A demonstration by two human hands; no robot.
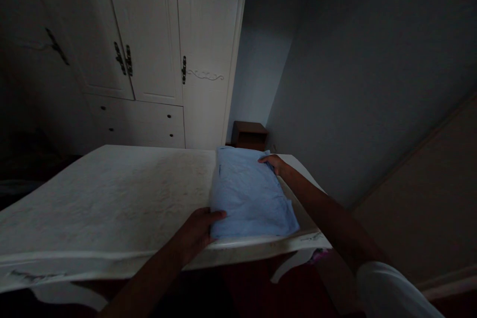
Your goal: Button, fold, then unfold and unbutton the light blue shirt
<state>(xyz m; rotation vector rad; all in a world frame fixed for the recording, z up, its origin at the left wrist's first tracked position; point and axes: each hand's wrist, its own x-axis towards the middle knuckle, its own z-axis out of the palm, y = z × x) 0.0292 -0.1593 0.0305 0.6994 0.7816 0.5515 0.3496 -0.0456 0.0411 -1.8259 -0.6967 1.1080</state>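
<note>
A light blue folded cloth (248,191) lies on the right part of a white table (122,198), its near edge close to the table's front rim. My left hand (203,228) grips the near left corner, with the thumb on top and the other fingers out of sight beside or beneath the fabric. At the far right edge of the cloth, my right hand (275,163) pinches the border, one digit laid over the top. Slight wrinkles run across the cloth's upper face, and the near right corner sticks out unevenly.
Behind the table stands a white wardrobe (149,35) with dark handles and small drawer knobs. A brown wooden nightstand (249,134) sits in the corner past the table's far edge. A grey wall (372,59) rises on the right. The room is dim.
</note>
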